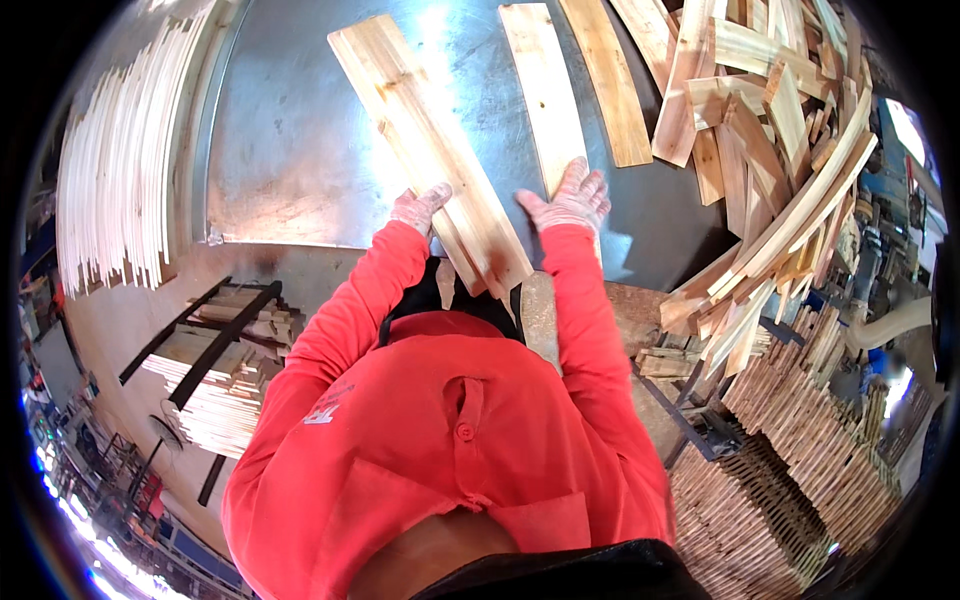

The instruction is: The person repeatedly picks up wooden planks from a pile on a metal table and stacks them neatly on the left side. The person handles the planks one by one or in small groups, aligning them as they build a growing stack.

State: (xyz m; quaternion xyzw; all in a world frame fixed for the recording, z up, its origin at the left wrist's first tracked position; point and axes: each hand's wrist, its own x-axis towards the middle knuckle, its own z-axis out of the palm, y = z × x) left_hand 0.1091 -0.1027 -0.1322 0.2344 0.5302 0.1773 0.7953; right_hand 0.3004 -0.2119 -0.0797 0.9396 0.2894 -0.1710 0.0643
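Note:
My left hand (420,208), in a thin pale glove, is closed on the left edge of two overlapping wooden boards (445,155). They lie slanted over the metal table, and their near ends stick out past its front edge toward my body. My right hand (573,200), gloved likewise, has its fingers and thumb spread. It rests on the near part of a single pale plank (542,90) and hides some of it. Just right of that plank lies a more orange plank (608,85), which neither hand touches.
A large heap of loose boards (745,110) covers the table's right side and overhangs its front. A neat row of pale strips (115,170) stands left of the metal tabletop (280,130). Below are a rack of strips (215,390) at left and stacked slats (800,430) at right.

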